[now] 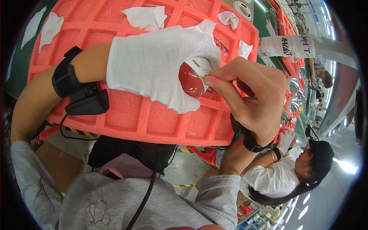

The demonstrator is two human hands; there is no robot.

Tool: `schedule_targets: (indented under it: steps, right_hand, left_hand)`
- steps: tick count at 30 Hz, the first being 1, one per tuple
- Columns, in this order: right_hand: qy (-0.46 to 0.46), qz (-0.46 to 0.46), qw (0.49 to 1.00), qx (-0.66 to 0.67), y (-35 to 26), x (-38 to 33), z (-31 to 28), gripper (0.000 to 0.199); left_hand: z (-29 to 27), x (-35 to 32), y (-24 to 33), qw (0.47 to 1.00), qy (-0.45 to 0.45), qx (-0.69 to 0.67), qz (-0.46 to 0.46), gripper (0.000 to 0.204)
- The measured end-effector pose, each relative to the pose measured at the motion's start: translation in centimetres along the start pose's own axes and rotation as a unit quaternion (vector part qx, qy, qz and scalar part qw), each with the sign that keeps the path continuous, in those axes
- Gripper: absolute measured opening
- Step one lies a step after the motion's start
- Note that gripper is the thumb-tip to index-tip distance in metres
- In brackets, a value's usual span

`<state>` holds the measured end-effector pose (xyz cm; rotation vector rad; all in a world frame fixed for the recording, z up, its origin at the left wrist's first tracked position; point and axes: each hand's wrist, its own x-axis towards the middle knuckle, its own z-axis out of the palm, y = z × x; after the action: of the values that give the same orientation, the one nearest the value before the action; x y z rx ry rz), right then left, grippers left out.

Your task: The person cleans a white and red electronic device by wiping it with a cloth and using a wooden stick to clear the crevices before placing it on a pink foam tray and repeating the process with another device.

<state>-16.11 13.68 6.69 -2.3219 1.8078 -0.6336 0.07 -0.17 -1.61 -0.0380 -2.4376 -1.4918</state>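
My left hand [153, 69], in a white cloth glove, is closed around a round lamp part. This lamp part [190, 80] has a glossy curved face that looks red and a white slotted piece along its upper side. My right hand [255, 92] is bare, its thumb and forefinger pinched together at the right edge of the part. What the pinch holds, if anything, is too small to make out. Both hands are above a red foam tray [126, 119] with square compartments. The glove hides much of the lamp part.
Crumpled white tissues [145, 18] lie on the tray. A white ring [242, 10] sits beyond its far edge. At right, a pale post wrapped in tape [287, 46] reaches toward the tray, near silver reflectors [293, 104]. A co-worker in a black cap [322, 155] works close by.
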Motion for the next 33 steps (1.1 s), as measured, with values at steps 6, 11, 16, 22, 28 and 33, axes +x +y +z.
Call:
schedule_targets:
  steps: [6, 11, 16, 22, 28, 33]
  right_hand:
    - [-0.001, 0.136, 0.99, 0.04, -2.4, -2.3, 0.7, 0.007]
    - [0.029, 0.16, 0.987, 0.011, -4.7, -4.1, 1.9, 0.007]
    - [0.067, 0.216, 0.973, 0.051, -5.6, -4.3, 2.9, 0.007]
    - [0.046, 0.249, 0.967, 0.011, -6.0, -4.1, 2.3, 0.008]
    - [-0.023, 0.268, 0.963, -0.021, -6.7, -2.5, 0.7, 0.01]
    - [-0.038, 0.275, 0.96, 0.015, -6.2, -2.4, 0.7, 0.009]
  left_hand:
    - [0.0, 0.2, 1.0, 1.0, 0.018, -0.005, 0.022, 0.043]
    - [1.0, -0.5, 2.2, 0.993, 0.084, 0.079, 0.028, 0.041]
    - [1.5, -0.5, 2.3, 0.991, 0.093, 0.088, 0.039, 0.043]
    - [2.0, -0.5, 2.1, 0.986, 0.128, 0.091, 0.06, 0.043]
    - [1.8, -0.5, 2.0, 0.987, 0.117, 0.096, 0.048, 0.043]
    - [1.8, -0.4, 2.0, 0.988, 0.115, 0.089, 0.05, 0.043]
